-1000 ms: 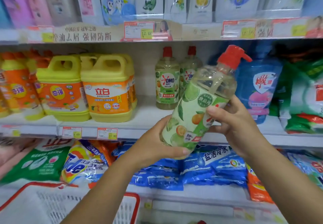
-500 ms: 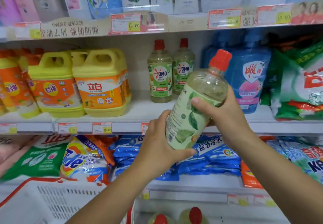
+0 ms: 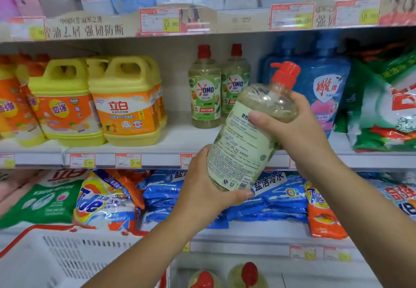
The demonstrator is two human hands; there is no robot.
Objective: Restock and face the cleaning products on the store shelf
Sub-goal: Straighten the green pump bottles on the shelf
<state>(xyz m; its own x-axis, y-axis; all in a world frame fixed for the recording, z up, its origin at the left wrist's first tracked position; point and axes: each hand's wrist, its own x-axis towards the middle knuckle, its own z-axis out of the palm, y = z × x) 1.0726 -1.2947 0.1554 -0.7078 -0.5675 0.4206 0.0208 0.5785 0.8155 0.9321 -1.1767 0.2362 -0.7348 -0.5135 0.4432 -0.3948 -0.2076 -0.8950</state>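
I hold a clear dish-soap bottle [image 3: 243,139] with a red pump top, tilted to the right, its back label with small print and a barcode facing me. My left hand [image 3: 207,188] grips its base from below. My right hand [image 3: 290,123] grips its shoulder just under the pump. The bottle hangs in front of the middle shelf [image 3: 180,139]. Behind it two matching OMO bottles [image 3: 206,89] with red caps stand upright near the back of that shelf.
Yellow jugs [image 3: 126,101] stand left of the OMO bottles, a blue refill pouch [image 3: 324,89] and green bags [image 3: 382,107] to the right. Detergent bags [image 3: 99,200] fill the lower shelf. A white basket with red rim [image 3: 56,258] is bottom left; two red-capped bottles [image 3: 225,276] show at the bottom.
The bottle has been turned in my hands: a second ago its front label faced me, now its back label does. It has also moved a little toward the shelf.
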